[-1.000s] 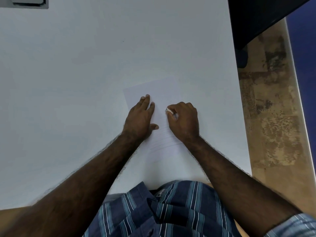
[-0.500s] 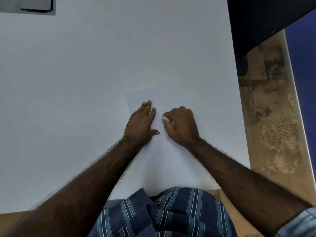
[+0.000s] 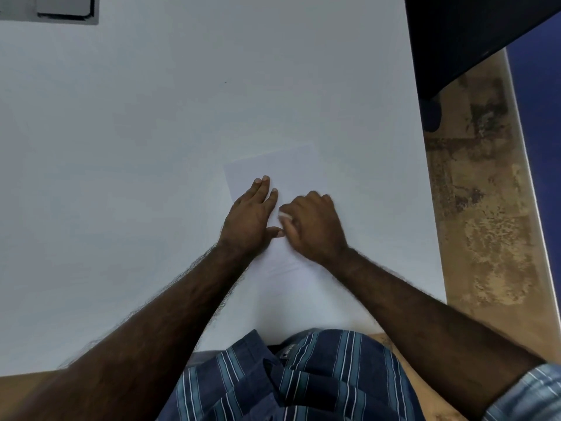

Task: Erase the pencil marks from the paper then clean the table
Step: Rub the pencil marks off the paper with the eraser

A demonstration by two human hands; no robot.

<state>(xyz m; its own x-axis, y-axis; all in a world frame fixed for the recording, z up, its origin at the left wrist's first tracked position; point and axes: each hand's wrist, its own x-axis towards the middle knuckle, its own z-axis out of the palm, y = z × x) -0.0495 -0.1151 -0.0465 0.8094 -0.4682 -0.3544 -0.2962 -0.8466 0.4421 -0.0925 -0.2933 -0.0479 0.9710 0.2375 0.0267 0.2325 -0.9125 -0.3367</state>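
Left hand [image 3: 253, 221] lies flat, fingers spread, pinning the paper [image 3: 273, 165] on the tabletop [image 3: 121, 147] so it cannot slide — right hand [image 3: 315, 227], grip pinching an eraser [image 3: 284, 214], rubs beside it.

Likely an office: plain white desk [image 3: 151, 177] (worn tan flooring [image 3: 485, 223] beside).

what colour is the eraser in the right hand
White. The head view shows the eraser poking out of the right hand against the paper.
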